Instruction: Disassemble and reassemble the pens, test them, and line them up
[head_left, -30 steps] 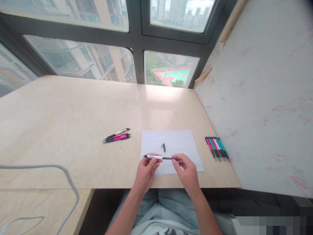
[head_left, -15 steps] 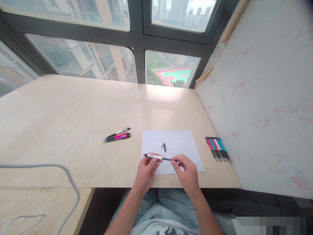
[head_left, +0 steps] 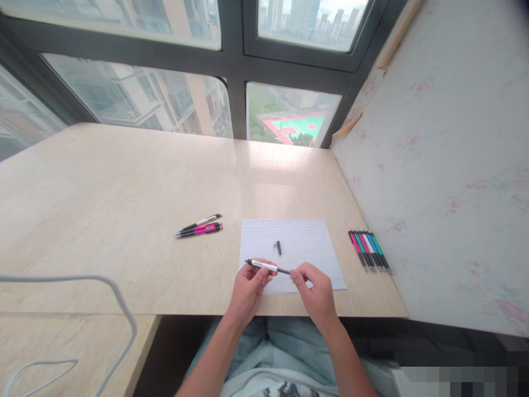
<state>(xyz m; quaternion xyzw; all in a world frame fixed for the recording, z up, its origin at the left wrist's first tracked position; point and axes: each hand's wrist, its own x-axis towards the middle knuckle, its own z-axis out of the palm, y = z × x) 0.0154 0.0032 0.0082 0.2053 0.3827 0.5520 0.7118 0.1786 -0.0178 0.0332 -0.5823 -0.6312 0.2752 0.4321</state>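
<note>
A white-barrelled pen with a black top is held level above the sheet of paper. My left hand is closed around its white barrel, thumb on top. My right hand pinches the far end of the slim dark part that sticks out of the barrel on the right. What the right fingertips cover is hidden. On the paper, just beyond the pen, lie a short black tube-like piece and a tiny metallic piece. Faint handwriting runs along the top of the sheet.
Left of the paper lie a white-and-black pen and magenta-and-black pens. A row of several coloured pens lies at the right, near the flowered wall. A pale cable loops over the table at the left. Windows stand behind.
Both hands keep their hold on the pen, which has shifted very slightly right. The whole view has moved a little; the loose pieces and other pens lie as before.
</note>
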